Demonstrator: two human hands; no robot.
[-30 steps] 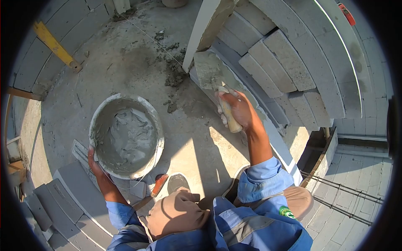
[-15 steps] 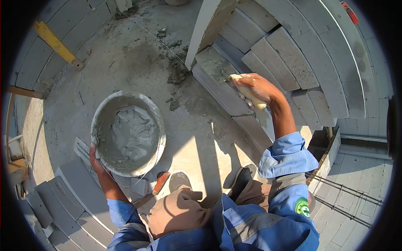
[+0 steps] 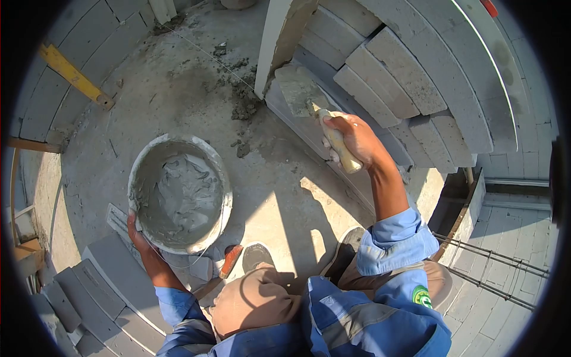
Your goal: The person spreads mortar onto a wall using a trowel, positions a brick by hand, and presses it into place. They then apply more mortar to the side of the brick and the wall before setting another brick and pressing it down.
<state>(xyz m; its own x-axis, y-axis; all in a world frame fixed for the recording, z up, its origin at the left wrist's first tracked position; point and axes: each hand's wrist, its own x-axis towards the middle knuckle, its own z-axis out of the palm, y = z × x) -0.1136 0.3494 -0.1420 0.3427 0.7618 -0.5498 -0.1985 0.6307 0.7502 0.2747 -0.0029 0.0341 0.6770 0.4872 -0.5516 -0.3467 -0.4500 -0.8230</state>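
Observation:
My right hand [image 3: 354,138] is closed round the pale, mortar-smeared handle of a trowel [image 3: 299,92]. The trowel's flat blade points up and left, over a row of grey blocks [image 3: 309,132] beside an upright post. At the left, my left hand [image 3: 140,232] grips the outer side of a round bucket [image 3: 225,205], fingers partly hidden behind its wall. Wet grey mortar [image 3: 187,187] lies in the bucket, pushed into ridges.
Stacked grey blocks [image 3: 380,77] stand at the right, more blocks [image 3: 113,276] at lower left. A yellow level [image 3: 76,76] leans at upper left. A string [image 3: 208,55] runs to the post [image 3: 277,44]. Steel bars [image 3: 488,256] jut at right. An orange-handled tool [image 3: 231,260] lies near my shoe.
My right hand has moved left and slightly toward me with the trowel, whose blade shows more clearly now. My left hand stays at the bucket. The whole view has shifted slightly.

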